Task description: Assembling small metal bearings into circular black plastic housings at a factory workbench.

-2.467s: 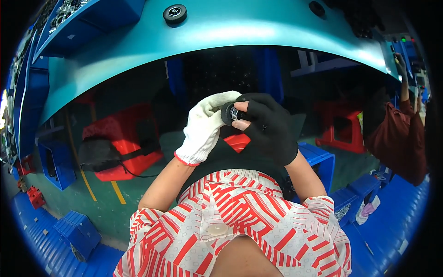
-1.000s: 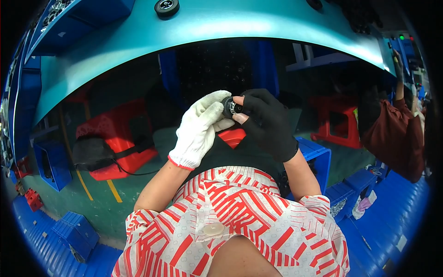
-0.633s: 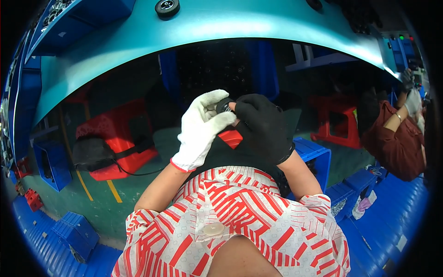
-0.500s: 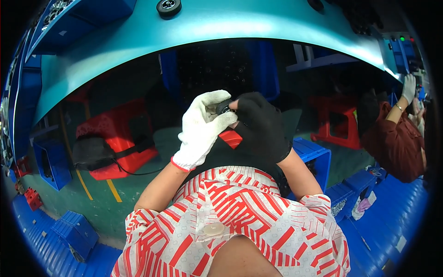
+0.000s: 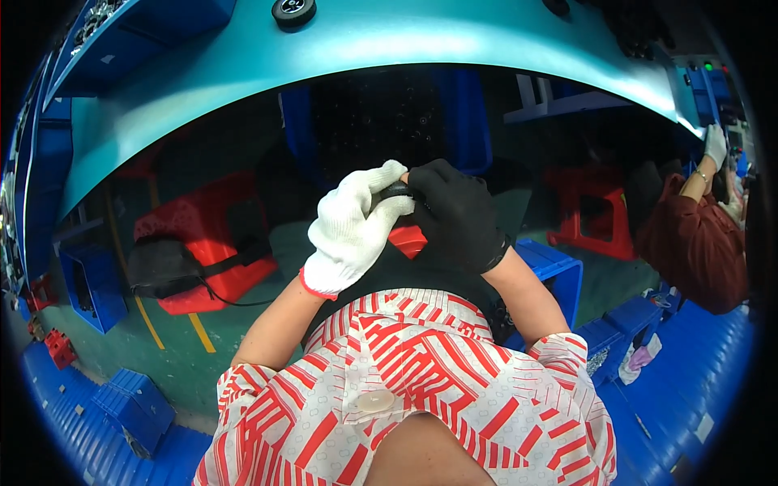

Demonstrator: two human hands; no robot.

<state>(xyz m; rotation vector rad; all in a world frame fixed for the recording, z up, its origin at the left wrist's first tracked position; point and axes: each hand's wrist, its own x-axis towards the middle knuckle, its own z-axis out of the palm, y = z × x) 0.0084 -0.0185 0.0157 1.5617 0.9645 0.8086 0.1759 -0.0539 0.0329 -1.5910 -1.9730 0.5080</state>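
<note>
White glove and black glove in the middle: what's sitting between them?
In the head view, a small dark part with a curved edge lies between the white-gloved left hand and black-gloved right hand; much of it is hidden.

Left hand [image 5: 348,231]: white knitted cloth glove, matt, ribbed. Right hand [image 5: 460,217]: black cloth glove, matt. Held ring-like part [image 5: 395,191]: black, rubber or plastic, slight sheen. Table [image 5: 421,36]: smooth teal surface, glossy, bright glare along near edge. Wheel [image 5: 293,12], set back from that edge: matt black tyre, shiny metallic-looking hub. Stool [image 5: 190,215], below table's near edge: smooth red plastic. Shirt [image 5: 429,356]: printed cloth, matt.
</note>
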